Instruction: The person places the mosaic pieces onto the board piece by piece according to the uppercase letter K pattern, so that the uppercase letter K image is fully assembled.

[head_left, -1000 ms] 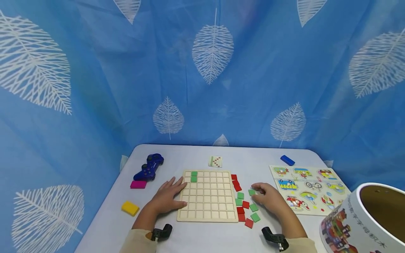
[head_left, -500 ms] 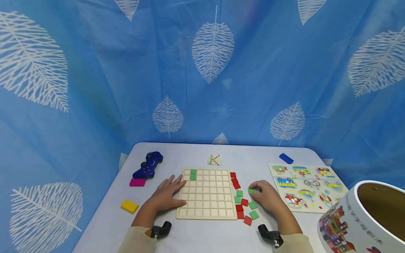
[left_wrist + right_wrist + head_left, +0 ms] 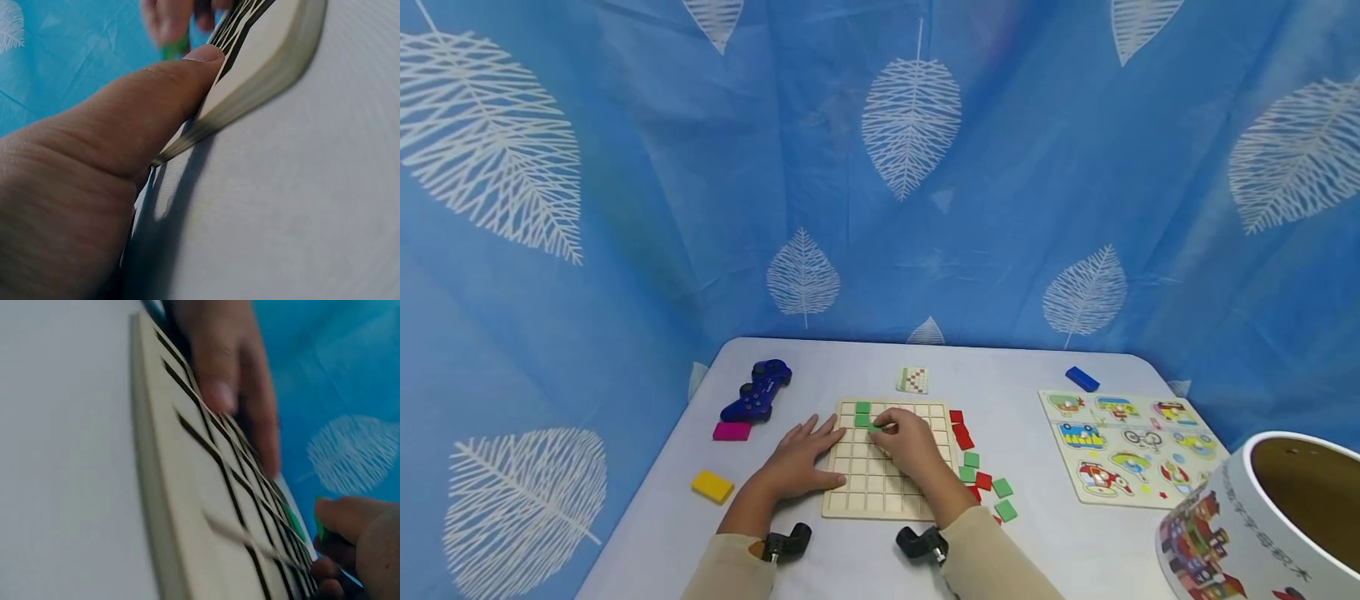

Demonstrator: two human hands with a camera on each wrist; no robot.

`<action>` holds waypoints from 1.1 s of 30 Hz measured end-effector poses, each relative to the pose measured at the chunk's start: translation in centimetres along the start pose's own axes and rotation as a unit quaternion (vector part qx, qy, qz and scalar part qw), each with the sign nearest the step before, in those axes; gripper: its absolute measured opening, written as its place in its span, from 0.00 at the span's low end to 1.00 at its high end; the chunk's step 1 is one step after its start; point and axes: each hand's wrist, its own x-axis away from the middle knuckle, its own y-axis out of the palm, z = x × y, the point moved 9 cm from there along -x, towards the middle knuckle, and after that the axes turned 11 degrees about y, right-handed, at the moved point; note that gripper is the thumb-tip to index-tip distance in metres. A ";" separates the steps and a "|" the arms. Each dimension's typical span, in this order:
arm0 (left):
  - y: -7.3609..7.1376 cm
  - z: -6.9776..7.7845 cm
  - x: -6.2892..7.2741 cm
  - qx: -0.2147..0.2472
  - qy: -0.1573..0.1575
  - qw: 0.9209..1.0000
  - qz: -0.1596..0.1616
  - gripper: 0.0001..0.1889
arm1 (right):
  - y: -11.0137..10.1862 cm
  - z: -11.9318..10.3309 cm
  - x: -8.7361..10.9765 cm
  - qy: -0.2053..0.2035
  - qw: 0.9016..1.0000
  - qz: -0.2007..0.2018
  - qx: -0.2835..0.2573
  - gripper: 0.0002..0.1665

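A square wooden grid board (image 3: 850, 502) lies on the table, with two green tiles (image 3: 862, 414) one above the other near its top left corner. My left hand (image 3: 801, 463) rests along the board's left edge, fingers straight and spread; in the left wrist view its thumb (image 3: 187, 69) lies on the rim. My right hand (image 3: 910, 442) is over the upper part of the board and pinches a green tile (image 3: 876, 428) between thumb and fingers. That tile also shows in the right wrist view, at the fingertips (image 3: 334, 509). It is just right of and below the two placed tiles.
Loose red tiles (image 3: 962, 436) and green tiles (image 3: 1005, 509) lie right of the board. A small pattern card (image 3: 913, 380) is behind it. On the left are a blue game controller (image 3: 756, 392) and a yellow block (image 3: 712, 487); on the right, a picture puzzle (image 3: 1138, 450) and a white bucket (image 3: 1210, 533).
My right hand has picked up a green tile from the loose pieces and moved left with it over the board. My left hand has stayed at the board's left edge.
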 end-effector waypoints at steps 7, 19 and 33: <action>-0.3 0.2 -0.4 -0.005 0.009 1.000 0.005 0.47 | 2.6 -2.4 -0.5 -0.032 0.993 0.049 0.102 0.04; 0.1 0.1 -0.2 -0.006 0.003 1.000 -0.001 0.47 | 2.0 -2.2 0.7 -0.056 0.994 0.008 0.093 0.11; 0.2 -0.2 -0.4 -0.011 -0.011 1.000 -0.007 0.49 | -12.5 11.5 4.1 0.184 0.975 0.080 0.099 0.31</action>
